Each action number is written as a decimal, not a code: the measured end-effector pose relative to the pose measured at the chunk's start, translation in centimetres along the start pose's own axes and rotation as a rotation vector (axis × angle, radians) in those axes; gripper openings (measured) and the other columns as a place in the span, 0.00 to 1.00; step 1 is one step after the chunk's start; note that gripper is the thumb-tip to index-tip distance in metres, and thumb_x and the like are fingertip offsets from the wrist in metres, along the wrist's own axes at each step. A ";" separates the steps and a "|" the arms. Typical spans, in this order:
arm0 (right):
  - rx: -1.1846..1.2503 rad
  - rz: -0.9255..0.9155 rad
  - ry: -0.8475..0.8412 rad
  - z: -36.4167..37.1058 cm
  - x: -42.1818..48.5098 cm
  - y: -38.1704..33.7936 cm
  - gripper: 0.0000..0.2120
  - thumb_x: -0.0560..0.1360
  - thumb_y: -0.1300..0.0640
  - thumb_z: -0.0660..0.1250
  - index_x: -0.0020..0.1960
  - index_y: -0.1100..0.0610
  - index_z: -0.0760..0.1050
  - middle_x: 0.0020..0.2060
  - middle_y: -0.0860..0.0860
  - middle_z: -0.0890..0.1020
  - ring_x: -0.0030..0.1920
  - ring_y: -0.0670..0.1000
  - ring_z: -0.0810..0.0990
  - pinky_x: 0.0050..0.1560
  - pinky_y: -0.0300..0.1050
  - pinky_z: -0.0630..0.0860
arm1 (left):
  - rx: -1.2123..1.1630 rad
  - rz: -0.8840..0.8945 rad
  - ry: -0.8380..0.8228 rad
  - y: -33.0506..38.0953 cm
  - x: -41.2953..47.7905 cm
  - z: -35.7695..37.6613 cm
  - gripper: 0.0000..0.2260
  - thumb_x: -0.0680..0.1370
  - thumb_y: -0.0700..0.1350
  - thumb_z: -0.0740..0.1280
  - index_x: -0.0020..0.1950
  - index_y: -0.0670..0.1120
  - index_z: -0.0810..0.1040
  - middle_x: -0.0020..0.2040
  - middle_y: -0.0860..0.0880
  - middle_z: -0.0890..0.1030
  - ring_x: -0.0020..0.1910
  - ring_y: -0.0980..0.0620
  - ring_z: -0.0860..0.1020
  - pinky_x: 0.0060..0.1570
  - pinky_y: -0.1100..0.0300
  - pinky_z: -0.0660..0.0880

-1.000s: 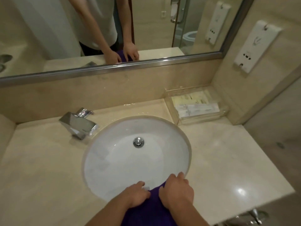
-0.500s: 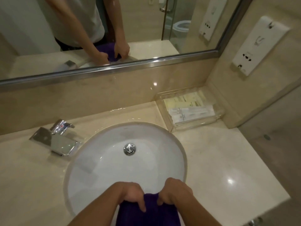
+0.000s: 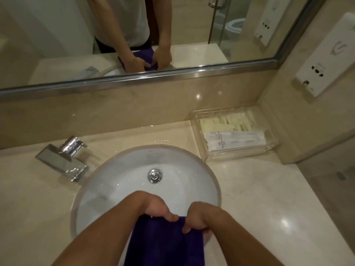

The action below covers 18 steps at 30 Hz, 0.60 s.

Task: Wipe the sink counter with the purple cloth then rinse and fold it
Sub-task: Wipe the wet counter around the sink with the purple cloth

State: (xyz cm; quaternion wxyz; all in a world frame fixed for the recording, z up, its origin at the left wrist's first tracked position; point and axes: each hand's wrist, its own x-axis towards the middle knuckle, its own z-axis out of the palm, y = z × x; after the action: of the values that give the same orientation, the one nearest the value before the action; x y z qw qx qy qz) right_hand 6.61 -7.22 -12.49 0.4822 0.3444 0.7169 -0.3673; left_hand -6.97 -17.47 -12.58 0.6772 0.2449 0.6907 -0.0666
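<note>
The cloth point(image 3: 165, 240) hangs over the near side of the sink point(image 3: 123, 181), its lower part cut off by the bottom edge. The left hand point(image 3: 157, 209) and right hand point(image 3: 201, 217) each grip its top edge, fingers curled over it, fingertips partly hidden in the fabric. Right of the sink, a clear tray point(image 3: 199, 131) on the tabletop point(image 3: 269, 198) holds packets; their print is too small to read. Left of the sink stands the tap point(image 3: 63, 160).

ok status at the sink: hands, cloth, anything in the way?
Left hand and right hand both gripping the purple cloth's top edge over the sink. Faucet not running. Nothing in the way.
</note>
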 end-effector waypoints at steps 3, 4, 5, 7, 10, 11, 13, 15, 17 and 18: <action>-0.013 -0.025 0.038 -0.6 0.5 0.3 0.24 0.74 0.49 0.72 0.65 0.60 0.76 0.59 0.55 0.81 0.55 0.55 0.81 0.52 0.46 0.76 | -0.028 -0.029 0.066 0.1 0.2 -0.5 0.33 0.69 0.68 0.70 0.66 0.48 0.79 0.62 0.48 0.81 0.58 0.48 0.81 0.63 0.51 0.76; -0.019 -0.029 0.039 -0.6 0.6 0.4 0.24 0.74 0.48 0.72 0.65 0.60 0.76 0.60 0.55 0.80 0.56 0.55 0.81 0.53 0.46 0.76 | -0.017 -0.031 0.077 0.3 0.2 -0.5 0.31 0.70 0.66 0.70 0.65 0.48 0.79 0.61 0.47 0.81 0.58 0.47 0.81 0.63 0.51 0.76; -0.022 -0.029 0.036 -0.7 0.7 0.5 0.25 0.74 0.48 0.72 0.66 0.59 0.76 0.60 0.55 0.80 0.57 0.55 0.80 0.54 0.46 0.76 | 0.006 -0.024 0.080 0.5 0.1 -0.5 0.28 0.72 0.64 0.69 0.65 0.47 0.79 0.61 0.47 0.81 0.58 0.47 0.81 0.62 0.52 0.76; -0.036 -0.032 0.027 -0.8 0.9 0.6 0.25 0.74 0.47 0.72 0.67 0.59 0.75 0.60 0.55 0.80 0.54 0.54 0.80 0.53 0.46 0.76 | 0.082 0.007 0.073 1.0 -0.4 -0.6 0.22 0.76 0.58 0.68 0.65 0.46 0.79 0.62 0.46 0.81 0.60 0.46 0.80 0.60 0.54 0.77; -0.075 -0.045 0.047 -1.6 0.7 0.4 0.26 0.75 0.47 0.71 0.67 0.60 0.75 0.60 0.56 0.79 0.50 0.53 0.78 0.50 0.46 0.75 | 0.135 0.059 0.090 1.9 -1.8 -1.1 0.19 0.78 0.54 0.68 0.65 0.45 0.79 0.64 0.45 0.80 0.60 0.46 0.80 0.60 0.54 0.77; -0.078 -0.051 0.067 -2.2 0.5 0.1 0.26 0.75 0.47 0.71 0.67 0.61 0.75 0.60 0.56 0.79 0.51 0.54 0.78 0.50 0.46 0.75 | 0.147 0.072 0.108 2.2 -2.4 -1.5 0.19 0.79 0.54 0.68 0.65 0.45 0.80 0.63 0.45 0.80 0.58 0.47 0.80 0.60 0.54 0.77; -0.072 -0.074 0.147 -3.8 -0.4 -0.7 0.25 0.75 0.48 0.71 0.66 0.61 0.76 0.60 0.56 0.80 0.54 0.55 0.79 0.52 0.47 0.77 | 0.173 0.101 0.182 2.5 -3.5 -2.8 0.18 0.79 0.54 0.68 0.63 0.45 0.80 0.62 0.45 0.81 0.55 0.49 0.79 0.60 0.54 0.76; -0.051 -0.120 0.284 -5.9 -1.6 -1.9 0.22 0.75 0.49 0.71 0.65 0.60 0.76 0.58 0.56 0.80 0.56 0.55 0.80 0.55 0.48 0.78 | 0.159 0.127 0.284 2.8 -4.7 -4.7 0.15 0.79 0.53 0.68 0.60 0.45 0.82 0.57 0.47 0.82 0.54 0.49 0.79 0.59 0.54 0.76; -0.022 -0.179 0.424 -8.3 -2.9 -3.2 0.18 0.76 0.51 0.70 0.62 0.58 0.77 0.56 0.56 0.81 0.55 0.55 0.80 0.53 0.46 0.77 | 0.093 0.165 0.407 3.2 -6.1 -6.7 0.12 0.79 0.51 0.68 0.56 0.45 0.83 0.50 0.48 0.82 0.49 0.49 0.80 0.52 0.56 0.76; 0.003 -0.206 0.480 -9.4 -3.4 -3.9 0.15 0.76 0.53 0.69 0.60 0.58 0.78 0.55 0.55 0.82 0.53 0.55 0.80 0.50 0.45 0.76 | 0.067 0.180 0.470 3.5 -6.8 -7.6 0.11 0.79 0.50 0.68 0.54 0.44 0.83 0.49 0.48 0.82 0.47 0.49 0.79 0.48 0.58 0.75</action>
State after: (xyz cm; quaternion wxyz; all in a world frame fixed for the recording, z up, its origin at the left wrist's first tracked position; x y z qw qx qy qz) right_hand 0.24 -1.55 -6.05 0.2579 0.3477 0.8416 -0.3230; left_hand -12.60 -12.92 -4.55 0.4926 0.3366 0.8019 0.0298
